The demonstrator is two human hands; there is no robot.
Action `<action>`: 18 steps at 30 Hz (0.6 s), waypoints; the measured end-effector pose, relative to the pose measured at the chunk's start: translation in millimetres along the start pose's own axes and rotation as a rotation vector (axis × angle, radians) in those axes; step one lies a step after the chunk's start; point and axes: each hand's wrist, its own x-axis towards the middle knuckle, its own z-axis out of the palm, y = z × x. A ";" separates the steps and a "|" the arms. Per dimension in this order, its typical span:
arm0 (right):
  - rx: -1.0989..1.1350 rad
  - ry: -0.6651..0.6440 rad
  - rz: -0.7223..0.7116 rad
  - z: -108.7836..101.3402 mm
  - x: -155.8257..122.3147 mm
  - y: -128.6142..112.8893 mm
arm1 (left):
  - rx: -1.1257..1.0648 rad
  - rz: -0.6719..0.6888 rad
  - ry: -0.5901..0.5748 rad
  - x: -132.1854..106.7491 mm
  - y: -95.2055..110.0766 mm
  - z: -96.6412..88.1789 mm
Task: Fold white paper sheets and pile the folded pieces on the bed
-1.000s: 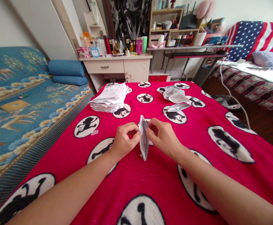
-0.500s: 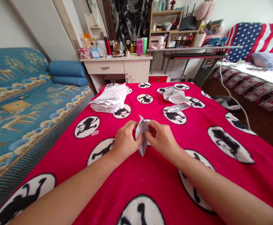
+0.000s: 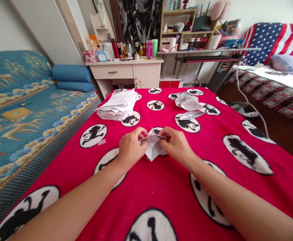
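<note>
A small folded piece of white paper (image 3: 153, 147) is held between my two hands over the middle of the red cloth (image 3: 138, 201). My left hand (image 3: 133, 144) pinches its left side between thumb and fingers. On the right side, my right hand (image 3: 174, 143) grips it the same way. The paper is spread sideways, with one point up at the back and another toward me. Faint print shows on its surface. Parts of both edges are hidden behind my fingers.
A stack of printed paper sheets (image 3: 118, 105) lies at the far left of the cloth. Several folded paper pieces (image 3: 188, 102) rest at the far right. Beside the left forearm's side lies a small paper scrap (image 3: 102, 142). A blue sofa (image 3: 35, 110) stands left, a white dresser (image 3: 126, 72) beyond.
The folded paper went from narrow and upright to spread wide and flatter. My hands moved slightly apart, still pinching its sides.
</note>
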 end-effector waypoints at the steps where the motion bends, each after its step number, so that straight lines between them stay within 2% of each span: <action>1: 0.006 -0.019 0.007 -0.9 0.0 -0.3 | -0.019 0.007 0.008 0.5 -0.7 0.3; 7: 0.028 -0.153 0.114 -8.0 8.7 8.3 | -0.321 0.018 -0.036 4.5 -7.8 4.4; 9: 0.007 -0.149 0.120 -9.0 11.3 12.1 | -0.371 0.031 -0.041 4.6 -8.5 5.5; 11: -0.015 -0.101 0.072 -8.7 11.9 13.7 | -0.411 0.054 -0.028 4.2 -8.2 5.7; 15: 0.039 0.011 -0.145 -7.4 8.2 9.2 | -0.491 0.094 0.028 4.7 -8.7 4.5; 18: 0.084 -0.038 -0.256 -8.2 2.9 1.0 | -0.579 0.047 0.075 7.6 -12.9 4.6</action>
